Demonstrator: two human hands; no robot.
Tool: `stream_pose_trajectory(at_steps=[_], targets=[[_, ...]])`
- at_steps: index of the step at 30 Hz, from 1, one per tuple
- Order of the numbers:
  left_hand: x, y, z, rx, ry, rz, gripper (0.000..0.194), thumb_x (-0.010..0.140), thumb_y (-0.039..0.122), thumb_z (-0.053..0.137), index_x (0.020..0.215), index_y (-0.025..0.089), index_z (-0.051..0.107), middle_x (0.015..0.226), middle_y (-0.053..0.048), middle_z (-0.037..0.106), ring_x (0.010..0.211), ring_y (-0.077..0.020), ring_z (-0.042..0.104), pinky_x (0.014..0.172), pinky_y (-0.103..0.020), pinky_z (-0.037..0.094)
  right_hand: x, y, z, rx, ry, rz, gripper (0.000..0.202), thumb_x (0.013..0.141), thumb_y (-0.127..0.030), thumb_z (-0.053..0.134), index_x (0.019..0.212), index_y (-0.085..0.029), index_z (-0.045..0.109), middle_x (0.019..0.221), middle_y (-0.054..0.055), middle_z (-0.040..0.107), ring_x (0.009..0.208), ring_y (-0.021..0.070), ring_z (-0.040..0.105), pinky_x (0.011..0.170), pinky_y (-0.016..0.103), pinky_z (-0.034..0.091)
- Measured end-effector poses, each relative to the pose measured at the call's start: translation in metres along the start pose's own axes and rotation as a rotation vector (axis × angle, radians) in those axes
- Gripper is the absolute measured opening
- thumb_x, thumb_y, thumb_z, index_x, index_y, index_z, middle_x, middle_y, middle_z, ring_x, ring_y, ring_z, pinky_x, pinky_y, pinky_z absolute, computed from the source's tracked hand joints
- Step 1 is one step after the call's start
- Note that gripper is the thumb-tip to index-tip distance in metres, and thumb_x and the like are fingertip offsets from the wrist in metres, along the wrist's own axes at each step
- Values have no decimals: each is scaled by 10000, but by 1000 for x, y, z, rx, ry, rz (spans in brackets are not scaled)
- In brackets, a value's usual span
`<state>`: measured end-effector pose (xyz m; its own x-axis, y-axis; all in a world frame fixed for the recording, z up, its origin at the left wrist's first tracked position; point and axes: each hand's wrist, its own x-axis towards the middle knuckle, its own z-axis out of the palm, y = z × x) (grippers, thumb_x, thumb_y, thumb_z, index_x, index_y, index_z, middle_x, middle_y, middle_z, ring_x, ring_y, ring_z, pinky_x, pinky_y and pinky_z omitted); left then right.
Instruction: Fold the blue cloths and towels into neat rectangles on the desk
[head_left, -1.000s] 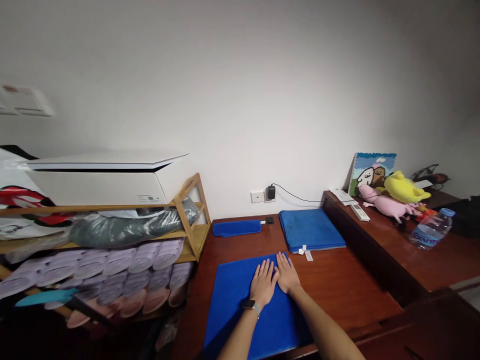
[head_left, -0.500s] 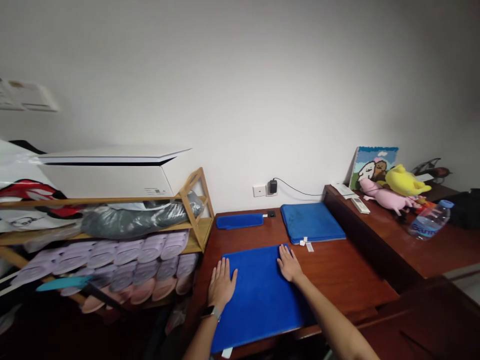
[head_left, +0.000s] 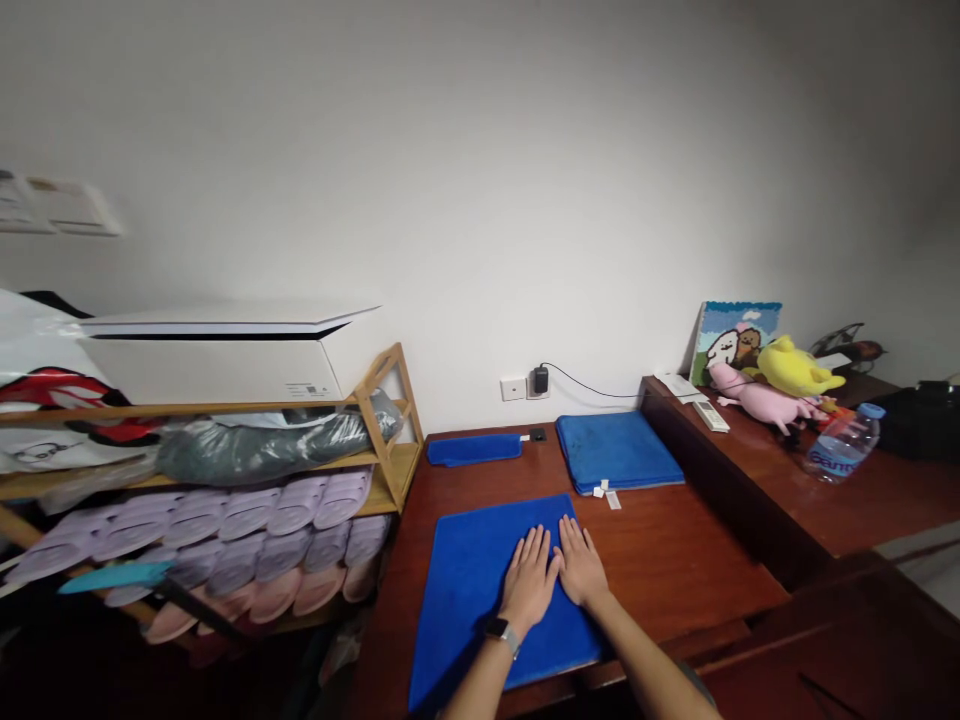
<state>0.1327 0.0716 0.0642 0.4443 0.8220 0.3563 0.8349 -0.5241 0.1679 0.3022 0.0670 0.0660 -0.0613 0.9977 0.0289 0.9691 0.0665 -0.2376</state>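
Observation:
A blue cloth (head_left: 465, 580) is spread flat on the reddish-brown wooden desk (head_left: 697, 560). My left hand (head_left: 531, 578) lies flat on the cloth, right of its middle, with fingers extended. Beside it, my right hand (head_left: 582, 565) rests palm down at the cloth's right edge, fingers stretched out. The thumbs of the two hands touch or nearly touch. Behind them sits a stack of folded blue cloths (head_left: 619, 452) with white tags at its front. A narrow folded blue cloth (head_left: 474, 449) lies at the back left of the desk.
On the left, a wooden rack (head_left: 390, 440) holds several lilac slippers (head_left: 289, 505), a plastic-wrapped bundle and a white box (head_left: 210, 365). A charger (head_left: 540, 379) is plugged into the wall. The raised right surface carries plush toys (head_left: 795, 368), a remote (head_left: 711, 416) and a water bottle (head_left: 844, 443).
My left hand has moved right across the cloth, from its left edge to beside my right hand. My right hand remains near the right edge. The camera view has shifted slightly.

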Motion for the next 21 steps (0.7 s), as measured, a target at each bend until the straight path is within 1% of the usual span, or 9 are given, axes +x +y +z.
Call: stream_pose_trajectory(at_steps=[1, 3, 7, 10, 13, 15, 17, 19, 21], targets=[[-2, 5, 3, -2, -10, -15, 581, 1106, 441, 317, 1661, 374, 475, 1690, 36, 521, 1579, -240, 494, 1303, -400, 462, 0, 0, 0, 5, 5, -5, 669, 1121, -386, 274, 1737, -125, 292, 1794, 82, 228, 1689, 239, 232, 1376, 446, 222], [-13, -6, 4, 5, -25, -66, 583, 1101, 469, 327, 1647, 365, 503, 1691, 26, 522, 1578, -252, 496, 1310, -421, 454, -1, 1, 0, 23, 16, -8, 665, 1125, -398, 272, 1741, -148, 287, 1793, 74, 233, 1688, 242, 233, 1374, 457, 228], [-61, -81, -11, 55, -24, -215, 648, 1094, 485, 318, 1648, 208, 506, 1707, -96, 497, 1583, -329, 482, 1305, -589, 431, -1, 0, 2, 38, 12, 10, 666, 1131, -426, 245, 1747, -176, 269, 1795, 60, 229, 1688, 242, 239, 1374, 466, 222], [-101, -137, -23, 136, 33, -327, 686, 1083, 513, 315, 1640, 163, 510, 1706, -131, 495, 1578, -349, 490, 1291, -622, 423, 2, -2, -1, 18, 1, 29, 671, 1131, -432, 246, 1744, -162, 286, 1799, 64, 239, 1684, 234, 257, 1373, 440, 220], [-122, -163, -31, 180, 65, -363, 705, 1081, 523, 292, 1630, 147, 522, 1697, -130, 514, 1573, -332, 501, 1299, -588, 420, 0, -6, -8, 0, -11, 37, 676, 1133, -426, 246, 1737, -126, 305, 1798, 90, 255, 1682, 245, 269, 1370, 438, 226], [-126, -163, -36, 190, 78, -356, 713, 1083, 512, 270, 1615, 121, 540, 1684, -143, 530, 1569, -336, 507, 1304, -583, 416, -9, -8, -11, 2, 13, 27, 677, 1137, -421, 236, 1733, -110, 313, 1793, 104, 264, 1681, 264, 271, 1371, 463, 227], [-122, -151, -40, 194, 107, -333, 709, 1091, 485, 255, 1610, 95, 539, 1685, -158, 525, 1576, -348, 495, 1311, -595, 404, -25, -10, -8, 9, 73, -1, 675, 1142, -429, 212, 1735, -121, 312, 1793, 92, 262, 1683, 274, 264, 1379, 477, 212], [-114, -126, -41, 177, 136, -275, 667, 1105, 445, 264, 1635, 122, 509, 1704, -141, 501, 1593, -340, 469, 1320, -590, 395, -44, -13, -1, 17, 133, -26, 677, 1149, -459, 185, 1740, -155, 310, 1794, 64, 265, 1683, 269, 262, 1385, 470, 201], [-100, -88, -37, 124, 127, -162, 615, 1116, 408, 303, 1674, 200, 453, 1725, -98, 479, 1604, -311, 455, 1320, -562, 405, -62, -14, 8, 26, 141, -24, 679, 1150, -492, 190, 1738, -182, 324, 1786, 50, 288, 1677, 270, 280, 1383, 467, 222]])
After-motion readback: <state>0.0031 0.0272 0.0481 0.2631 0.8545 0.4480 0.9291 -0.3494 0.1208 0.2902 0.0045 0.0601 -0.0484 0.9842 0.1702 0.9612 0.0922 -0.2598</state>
